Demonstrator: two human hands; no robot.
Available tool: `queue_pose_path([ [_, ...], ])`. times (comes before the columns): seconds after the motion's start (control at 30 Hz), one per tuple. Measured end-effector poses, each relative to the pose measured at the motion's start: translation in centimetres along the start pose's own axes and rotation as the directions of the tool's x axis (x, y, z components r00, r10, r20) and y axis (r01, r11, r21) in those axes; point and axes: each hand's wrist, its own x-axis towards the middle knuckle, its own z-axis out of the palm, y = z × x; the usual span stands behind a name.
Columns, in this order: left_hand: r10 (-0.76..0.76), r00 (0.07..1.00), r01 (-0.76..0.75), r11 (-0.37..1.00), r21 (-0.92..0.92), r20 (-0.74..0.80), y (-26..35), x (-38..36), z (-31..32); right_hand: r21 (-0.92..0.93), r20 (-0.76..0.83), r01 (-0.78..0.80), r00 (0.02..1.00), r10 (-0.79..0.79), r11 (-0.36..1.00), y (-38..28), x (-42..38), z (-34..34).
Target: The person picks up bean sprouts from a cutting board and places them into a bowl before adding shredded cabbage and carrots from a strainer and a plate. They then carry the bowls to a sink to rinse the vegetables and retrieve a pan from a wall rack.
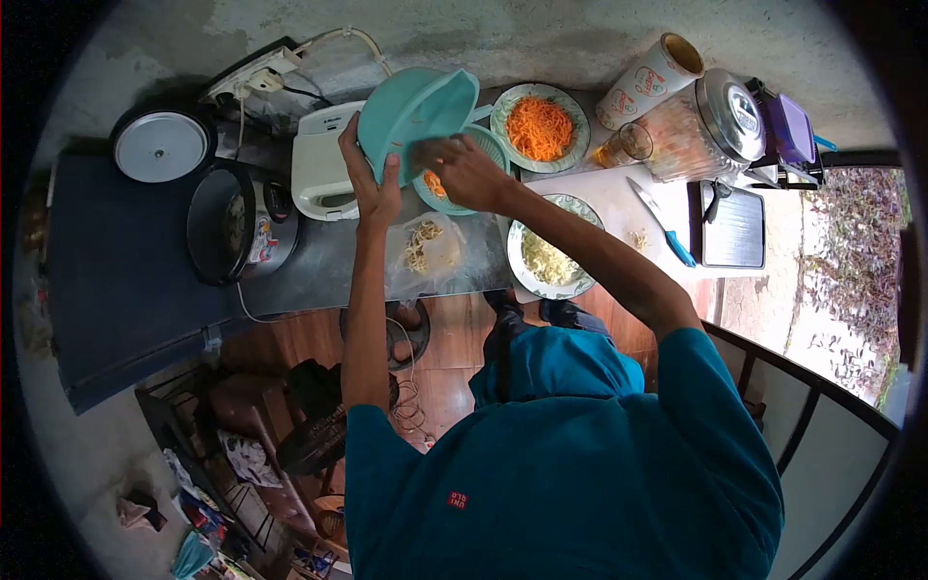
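A teal bowl is tilted in my left hand, whose fingers wrap round its left side. My right hand is at the bowl's lower right edge; its fingers are blurred, so what they hold, if anything, is hidden. Below both hands stands a light teal strainer with some orange shreds in it. A plate of shredded carrot stands to the right. Nearer me are a plate of pale shreds and a clear plastic bag with sprouts.
On the left are a dark pot, its lid and a white appliance. To the right lie a knife with a blue handle and a grater. A glass and large jar stand behind.
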Motion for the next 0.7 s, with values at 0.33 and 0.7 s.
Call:
queue_pose_path([
  [0.33,0.071,0.997,-0.071,0.997,0.038,-0.008,-1.1,0.4,0.4,0.088,-0.038,-0.194,0.979,0.198,0.977,-0.4,-0.7,-2.3],
  [0.7,0.155,0.986,-0.152,0.987,0.047,-0.058,-0.4,1.4,0.0,0.059,0.007,-0.029,1.000,0.029,0.998,-2.6,0.0,-1.3],
])
